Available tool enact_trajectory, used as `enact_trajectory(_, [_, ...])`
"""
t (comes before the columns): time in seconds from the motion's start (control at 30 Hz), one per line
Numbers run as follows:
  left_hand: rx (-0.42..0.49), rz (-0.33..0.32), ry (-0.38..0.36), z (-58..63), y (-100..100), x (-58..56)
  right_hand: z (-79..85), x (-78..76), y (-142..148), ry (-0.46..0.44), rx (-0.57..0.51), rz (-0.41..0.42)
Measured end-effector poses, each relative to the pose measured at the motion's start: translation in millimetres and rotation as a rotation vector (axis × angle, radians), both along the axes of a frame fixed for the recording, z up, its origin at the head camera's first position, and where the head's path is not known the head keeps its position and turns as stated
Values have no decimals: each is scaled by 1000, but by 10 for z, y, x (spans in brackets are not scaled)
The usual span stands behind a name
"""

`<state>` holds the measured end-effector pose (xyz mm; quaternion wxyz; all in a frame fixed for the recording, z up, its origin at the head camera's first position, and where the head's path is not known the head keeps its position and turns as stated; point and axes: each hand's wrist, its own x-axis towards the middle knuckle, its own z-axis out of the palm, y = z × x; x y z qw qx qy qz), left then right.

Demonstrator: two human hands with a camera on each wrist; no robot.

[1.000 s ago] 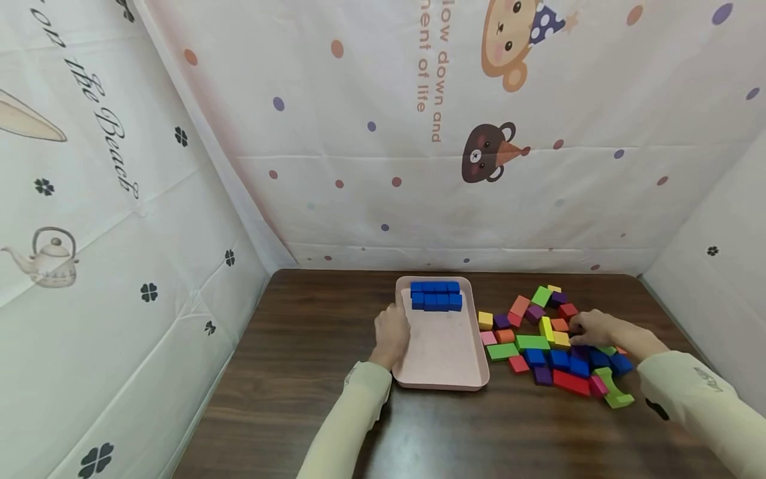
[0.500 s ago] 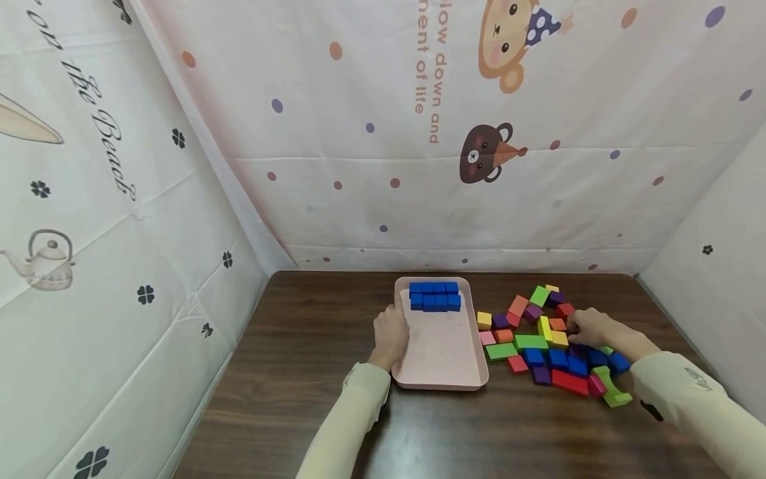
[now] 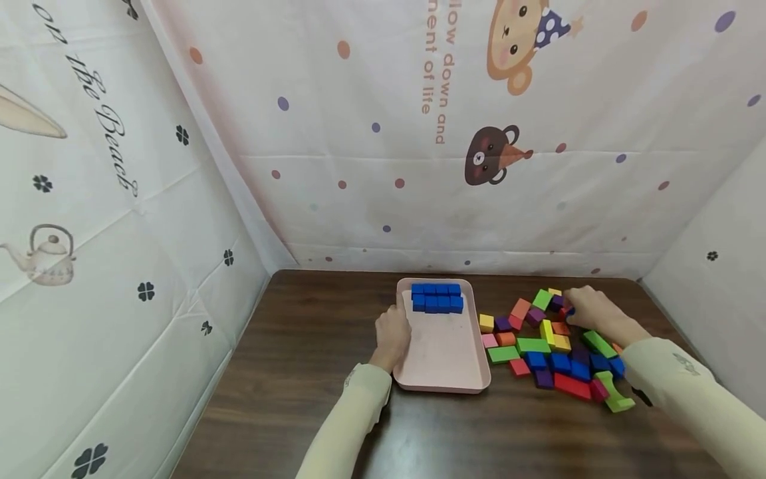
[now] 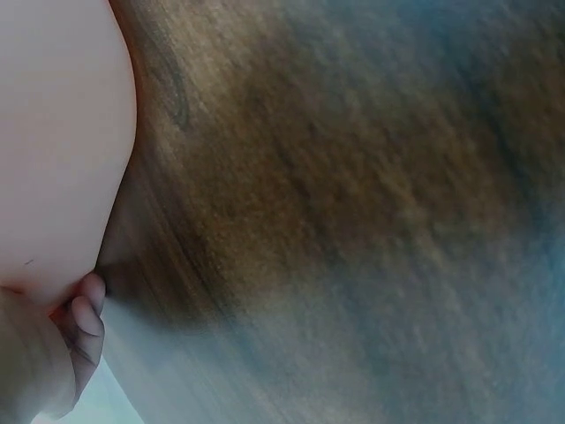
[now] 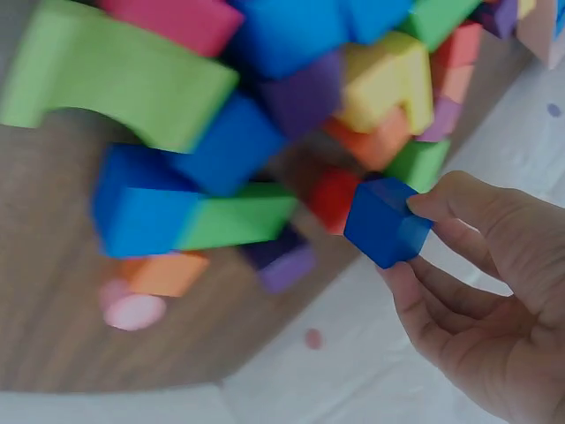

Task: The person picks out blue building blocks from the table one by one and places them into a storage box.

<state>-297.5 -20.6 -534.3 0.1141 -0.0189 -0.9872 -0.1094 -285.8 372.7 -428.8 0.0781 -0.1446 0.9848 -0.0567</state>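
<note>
Between thumb and fingers, my right hand (image 3: 589, 309) pinches a blue cube (image 5: 387, 221), held over the far right of the block pile. In the head view the hand hides most of that cube. My left hand (image 3: 392, 332) grips the left rim of a pale pink tray (image 3: 443, 359); in the left wrist view its fingers (image 4: 88, 314) curl at the tray's edge. Two rows of blue cubes (image 3: 437, 304) stand along the far end of the tray. Below the right hand lie a green block (image 3: 598, 342) and a red block (image 5: 334, 200).
Loose coloured blocks spread to the right of the tray, among them a red bar (image 3: 572, 386), a light green arch (image 3: 613, 394) and several blue blocks (image 3: 560, 362). A yellow block (image 3: 487, 323) lies close by the tray's right rim. Printed cloth (image 3: 383, 199) walls the table's far side.
My right hand has risen from the pile and moved slightly away from me, now with a blue cube showing in its fingers. The green block beneath is uncovered. The left hand stays on the tray.
</note>
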Motion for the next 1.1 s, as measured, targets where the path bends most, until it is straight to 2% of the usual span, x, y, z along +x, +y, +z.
enact_trajectory(0.1, [5, 4, 5, -24, 30, 8, 97, -90, -218, 36, -14, 17])
enact_trajectory(0.2, [11, 13, 7, -10, 5, -13, 175, -235, -552, 59, -69, 48])
enact_trajectory(0.3, [4, 15, -12, 5, 1, -15, 190, -333, -881, 84, -109, 91])
enact_trajectory(0.4, [1, 17, -22, 6, 9, 3, 181, -377, -1201, 111, -103, 134])
enact_trajectory(0.47, [-3, 18, -19, -10, 21, 17, 158, -386, -1392, 126, -95, 163])
enact_trajectory(0.67, [-5, 34, -1, -25, 21, 34, 8, -388, -1889, 90, -125, 235])
enact_trajectory(0.77, [-7, 40, 3, -29, 17, 45, -91, -393, -2081, 113, -110, 288])
enact_trajectory(0.97, [4, 40, 31, -45, 13, 51, -230, -382, -2356, 146, -63, 392])
enact_trajectory(1.1, [3, 32, 80, -48, -4, 43, -254, -355, -2454, 85, -103, 385])
